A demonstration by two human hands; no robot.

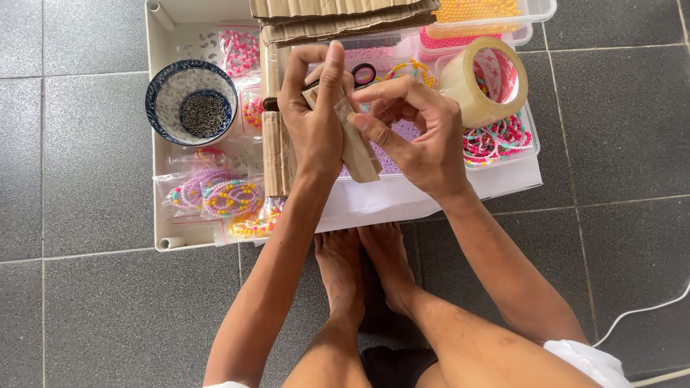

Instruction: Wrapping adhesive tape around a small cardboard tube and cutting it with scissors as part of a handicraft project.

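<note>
Left hand (314,118) fingers clamped round narrow folded brown cardboard strip (357,147); right hand (420,133) fingertips pinched its upper edge. Strip held tilted above white plastic tray (159,194) of bagged bead bracelets (223,195). Best kept steady, grip close to the fold.

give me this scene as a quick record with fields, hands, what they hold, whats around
left hand: grips a folded cardboard strip
right hand: fingertips pinch the same strip from the other side
tape roll: clear, standing on edge on the bead boxes
bowl: blue-patterned, holds small dark metal rings, sits in the white tray
bagged bracelets: colourful beads, in the tray
floor: grey tiles; bare feet below the hands
</note>
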